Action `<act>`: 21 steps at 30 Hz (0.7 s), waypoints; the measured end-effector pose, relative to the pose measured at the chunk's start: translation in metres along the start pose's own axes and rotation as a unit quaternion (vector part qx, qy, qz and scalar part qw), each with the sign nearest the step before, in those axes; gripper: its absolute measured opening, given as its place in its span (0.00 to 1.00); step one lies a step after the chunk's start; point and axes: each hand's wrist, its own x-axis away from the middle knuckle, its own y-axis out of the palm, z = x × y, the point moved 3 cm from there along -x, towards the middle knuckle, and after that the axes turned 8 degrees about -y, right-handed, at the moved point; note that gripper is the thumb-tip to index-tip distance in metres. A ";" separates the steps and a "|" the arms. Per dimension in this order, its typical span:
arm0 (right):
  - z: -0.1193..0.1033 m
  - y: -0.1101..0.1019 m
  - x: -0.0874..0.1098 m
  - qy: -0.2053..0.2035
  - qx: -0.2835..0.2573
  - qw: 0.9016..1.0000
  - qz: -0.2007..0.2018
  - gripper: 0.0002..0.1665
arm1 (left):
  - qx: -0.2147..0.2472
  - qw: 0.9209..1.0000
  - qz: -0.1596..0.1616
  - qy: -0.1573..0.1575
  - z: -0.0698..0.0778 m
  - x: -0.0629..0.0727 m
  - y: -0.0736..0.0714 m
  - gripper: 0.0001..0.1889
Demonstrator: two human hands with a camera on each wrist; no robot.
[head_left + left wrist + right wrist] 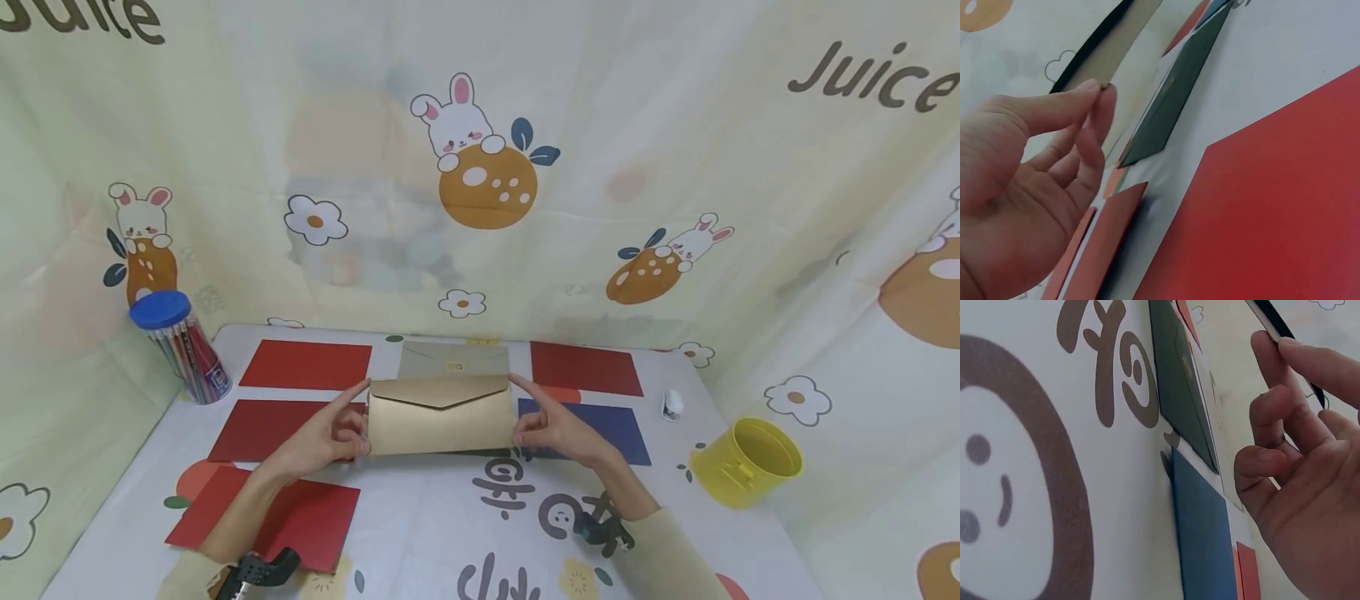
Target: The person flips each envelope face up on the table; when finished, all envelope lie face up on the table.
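Left hand (pixel 324 437) and right hand (pixel 561 429), fingers (pixel 1107 109) in pinches at opposite ends of a gold envelope (pixel 441 423)

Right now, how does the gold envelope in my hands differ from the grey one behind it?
The gold envelope is held up by the left hand and right hand; the grey envelope lies on the table. The grey envelope bears a small emblem; the gold envelope shows none. The gold envelope partly hides the grey envelope in the head view. Both show their flap side.
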 end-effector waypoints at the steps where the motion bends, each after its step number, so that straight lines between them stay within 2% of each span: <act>1: 0.001 0.000 0.000 0.001 0.004 1.000 -0.001 0.56 | -0.007 1.000 -0.008 0.004 0.000 -0.001 0.001 0.52; 8: 0.005 -0.002 0.002 0.019 0.033 0.999 0.015 0.42 | -0.038 0.999 -0.034 0.001 0.000 -0.002 0.008 0.56; 15: 0.009 -0.003 0.007 0.040 0.072 0.996 0.038 0.26 | -0.029 0.997 -0.070 -0.012 -0.003 0.000 0.010 0.55; 21: 0.010 -0.002 0.010 0.055 0.088 0.994 0.042 0.18 | -0.020 0.995 -0.089 -0.036 -0.008 0.003 0.010 0.45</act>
